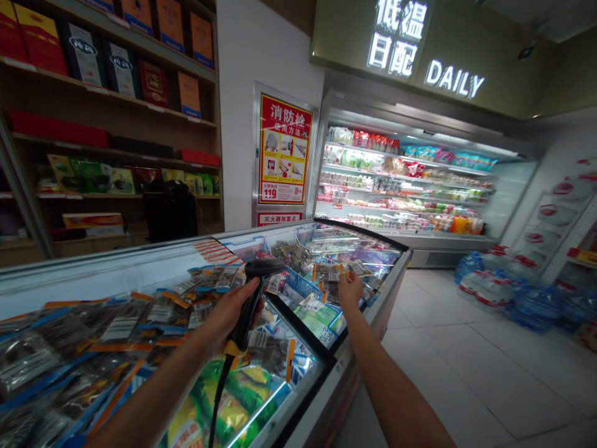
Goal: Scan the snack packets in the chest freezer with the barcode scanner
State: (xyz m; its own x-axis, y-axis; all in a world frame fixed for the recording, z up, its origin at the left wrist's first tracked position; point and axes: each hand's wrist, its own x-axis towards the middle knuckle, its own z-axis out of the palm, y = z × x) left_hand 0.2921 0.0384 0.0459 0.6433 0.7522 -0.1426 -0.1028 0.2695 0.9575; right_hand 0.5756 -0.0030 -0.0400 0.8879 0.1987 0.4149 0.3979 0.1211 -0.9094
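My left hand (227,316) is wrapped round the handle of a black barcode scanner (265,267) with yellow trim. Its head tilts toward the far end of the chest freezer, and a black cable (219,392) hangs from the handle. Farther off, my right hand (351,290) pinches the edge of a clear food packet (330,275) with orange borders and a white label. This packet is over the freezer's far section, close to a blue basket (298,285). Many similar packets (119,326) with blue and orange edges lie in a heap left of the scanner.
The chest freezer (303,398) has glass lids and a pale rim; green and yellow bags (233,401) show below the glass. Shelves of boxed goods (112,93) stand left. A lit refrigerated display (401,186) is behind. Water bottles (494,280) sit on the tiled floor.
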